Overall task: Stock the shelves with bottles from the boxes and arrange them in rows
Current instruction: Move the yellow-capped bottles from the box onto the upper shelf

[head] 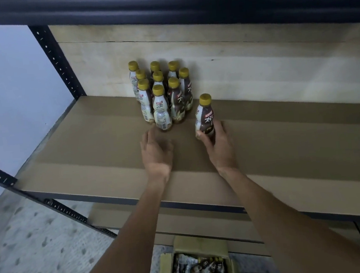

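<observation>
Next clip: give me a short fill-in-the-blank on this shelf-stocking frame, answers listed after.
The right hand grips a bottle standing to the ____ of the bottle cluster.
The left hand holds ____.
Every cap is ____.
The cardboard box sits ____ the shelf.
Missing words: right; nothing; yellow; below.

Bottles (160,94) brown-and-cream with yellow caps; shelf (89,157) tan; frame (57,60) black; floor (32,247) speckled grey.
</observation>
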